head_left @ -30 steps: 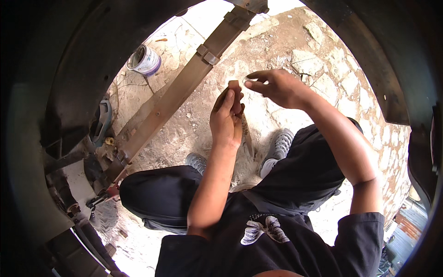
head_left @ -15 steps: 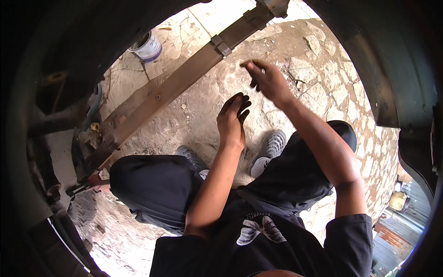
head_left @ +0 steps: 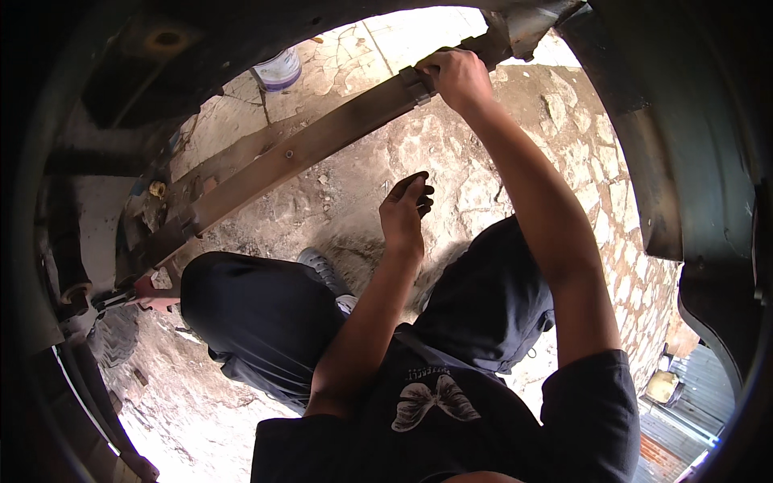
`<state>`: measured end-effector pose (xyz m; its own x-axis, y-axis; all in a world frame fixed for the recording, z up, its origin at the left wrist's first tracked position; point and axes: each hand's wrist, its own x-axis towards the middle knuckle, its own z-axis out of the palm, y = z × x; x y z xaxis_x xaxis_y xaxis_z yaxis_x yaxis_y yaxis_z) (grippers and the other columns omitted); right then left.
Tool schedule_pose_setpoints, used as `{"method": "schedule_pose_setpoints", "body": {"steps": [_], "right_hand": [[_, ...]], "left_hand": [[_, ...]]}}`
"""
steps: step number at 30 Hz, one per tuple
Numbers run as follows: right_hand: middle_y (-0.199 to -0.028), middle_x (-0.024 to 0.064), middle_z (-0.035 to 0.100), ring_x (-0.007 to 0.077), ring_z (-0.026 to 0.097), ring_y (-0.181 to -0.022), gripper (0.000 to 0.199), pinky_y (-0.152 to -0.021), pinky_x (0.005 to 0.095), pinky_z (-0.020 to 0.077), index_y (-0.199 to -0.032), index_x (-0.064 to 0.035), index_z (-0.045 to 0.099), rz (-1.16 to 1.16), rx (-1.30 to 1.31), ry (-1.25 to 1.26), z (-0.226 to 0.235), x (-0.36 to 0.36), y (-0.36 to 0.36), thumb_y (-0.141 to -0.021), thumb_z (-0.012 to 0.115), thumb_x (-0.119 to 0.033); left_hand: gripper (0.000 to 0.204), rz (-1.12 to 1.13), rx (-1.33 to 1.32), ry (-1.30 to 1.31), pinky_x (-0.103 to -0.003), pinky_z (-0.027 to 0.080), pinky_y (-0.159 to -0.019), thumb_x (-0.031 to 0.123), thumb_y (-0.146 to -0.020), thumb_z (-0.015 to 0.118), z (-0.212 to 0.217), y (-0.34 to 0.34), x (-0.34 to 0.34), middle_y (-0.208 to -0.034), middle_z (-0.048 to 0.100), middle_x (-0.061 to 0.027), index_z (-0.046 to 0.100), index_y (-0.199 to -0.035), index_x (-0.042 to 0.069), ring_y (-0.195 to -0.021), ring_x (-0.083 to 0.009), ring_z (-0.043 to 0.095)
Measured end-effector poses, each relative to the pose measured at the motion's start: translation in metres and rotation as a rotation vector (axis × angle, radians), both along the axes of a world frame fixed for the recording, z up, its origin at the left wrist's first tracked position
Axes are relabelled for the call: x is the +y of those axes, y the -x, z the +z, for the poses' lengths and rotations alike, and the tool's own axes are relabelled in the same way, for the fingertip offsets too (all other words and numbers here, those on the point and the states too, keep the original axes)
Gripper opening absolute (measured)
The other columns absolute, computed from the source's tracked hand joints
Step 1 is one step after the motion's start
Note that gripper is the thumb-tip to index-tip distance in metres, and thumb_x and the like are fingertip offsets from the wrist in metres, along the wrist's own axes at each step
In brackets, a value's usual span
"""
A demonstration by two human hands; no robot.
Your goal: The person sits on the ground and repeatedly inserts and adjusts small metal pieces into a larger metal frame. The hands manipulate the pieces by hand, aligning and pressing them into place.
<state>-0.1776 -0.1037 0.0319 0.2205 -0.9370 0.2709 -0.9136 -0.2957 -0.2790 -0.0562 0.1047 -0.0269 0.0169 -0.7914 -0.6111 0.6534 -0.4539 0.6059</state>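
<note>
A long rusty leaf spring crosses in front of me, rising from lower left to upper right. My right hand is closed over its upper part, just beyond a metal clip around the leaves. The fingertips go behind the spring and are partly hidden. Below the spring, my left hand hangs in the air with its blackened fingers curled together. Whatever they hold, if anything, is too small to tell. The left hand touches no part of the spring.
Dark bodywork curves around me on the right and overhead. A white and purple bucket stands on cracked tiles past the spring. Stony ground lies below. Corrugated metal sheets and a yellowish container are at the lower right.
My right hand has moved up from the air onto the leaf spring and closed over it. The left hand stays in nearly the same place, its fingers more curled. The view has shifted slightly.
</note>
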Motion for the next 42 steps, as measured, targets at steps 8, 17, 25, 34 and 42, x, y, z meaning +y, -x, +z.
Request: {"method": "schedule_pose_setpoints", "body": {"steps": [8,17,25,34,42], "right_hand": [[-0.106,0.0133,0.075,0.0334,0.072,-0.096,0.02,-0.088,0.0419,0.0579,-0.097,-0.004,0.079,0.003,0.1,-0.303,-0.01,0.048,0.045,-0.092,0.06,-0.002],[-0.112,0.0147,0.075,0.0265,0.068,-0.113,0.031,-0.112,0.0437,0.0443,-0.114,-0.0031,0.076,0.145,0.03,0.168,-0.002,0.012,0.036,-0.093,0.054,-0.005],[-0.118,0.0137,0.073,0.0341,0.066,-0.116,0.03,-0.104,0.0393,0.0507,-0.11,-0.0022,0.077,0.195,0.278,-0.089,-0.005,0.058,0.013,-0.091,0.055,0.001],[-0.096,0.0131,0.079,0.0279,0.076,-0.089,0.025,-0.085,0.0351,0.0575,-0.103,-0.0042,0.08,-0.255,-0.336,-0.172,-0.001,0.109,0.075,-0.09,0.075,-0.025],[-0.115,0.0099,0.075,0.0213,0.071,-0.099,0.045,-0.076,0.0346,0.0552,-0.124,-0.0019,0.069,-0.479,-1.246,-0.242,-0.008,0.09,0.09,-0.088,0.083,-0.024]], "left_hand": [[0.02,0.052,0.002,0.012,-0.026,0.046,-0.079,0.018,-0.098,0.068,-0.014,-0.006,-0.004,-0.092,0.069,0.0005,0.075,-0.113,0.008,-0.082,-0.0095,0.06],[0.02,-0.013,-0.036,0.021,-0.025,0.048,-0.075,0.015,-0.097,0.069,-0.007,0.008,0.002,-0.091,0.072,-0.0028,0.075,-0.112,0.003,-0.079,-0.0095,0.062],[0.02,0.047,-0.078,0.07,-0.024,0.047,-0.076,0.016,-0.098,0.069,-0.009,-0.014,0.003,-0.093,0.071,-0.0006,0.075,-0.114,0.005,-0.082,-0.0086,0.061],[0.018,0.043,-0.027,0.102,-0.023,0.047,-0.068,0.015,-0.099,0.068,-0.014,0.006,-0.007,-0.089,0.071,-0.0025,0.075,-0.111,0.004,-0.074,-0.0073,0.06],[0.022,-0.135,-0.34,0.304,-0.026,0.048,-0.073,0.019,-0.098,0.069,0.006,0.047,-0.029,-0.09,0.073,-0.0051,0.075,-0.109,0.0,-0.078,-0.0099,0.063]]}}
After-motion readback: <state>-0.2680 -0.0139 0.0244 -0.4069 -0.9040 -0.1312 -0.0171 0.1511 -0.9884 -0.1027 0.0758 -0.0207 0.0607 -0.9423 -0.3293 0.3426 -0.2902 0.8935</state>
